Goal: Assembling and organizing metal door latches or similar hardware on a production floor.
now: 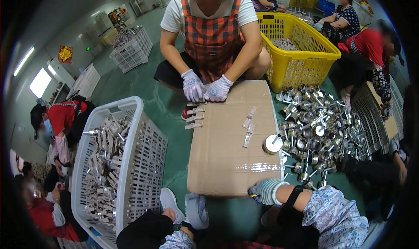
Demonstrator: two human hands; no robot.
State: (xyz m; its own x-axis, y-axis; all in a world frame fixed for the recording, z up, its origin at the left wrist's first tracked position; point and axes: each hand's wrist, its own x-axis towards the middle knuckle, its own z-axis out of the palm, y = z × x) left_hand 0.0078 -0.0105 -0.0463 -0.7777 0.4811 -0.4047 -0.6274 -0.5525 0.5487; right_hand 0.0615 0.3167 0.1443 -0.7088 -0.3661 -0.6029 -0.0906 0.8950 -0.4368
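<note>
My right hand (267, 191), in a striped knit glove, is at the near right corner of a cardboard sheet (218, 161); its fingertips are mostly hidden. My left hand (197, 210), in a blue-grey glove, hangs below the sheet's near edge, its fingers indistinct. On the cardboard, near its right edge, lies a round metal cap with a stem (272, 144). Two flat metal clips (249, 129) lie left of it. Several more clips (195, 118) line the left edge. Across from me, a co-worker's gloved hands (205, 88) meet at the far left corner.
A heap of stemmed metal caps (314, 131) covers the floor at right. A white basket (139, 157) of metal parts stands at left, a yellow basket (301, 61) behind the heap. A white crate (133, 52) is farther back. Other people work on both sides.
</note>
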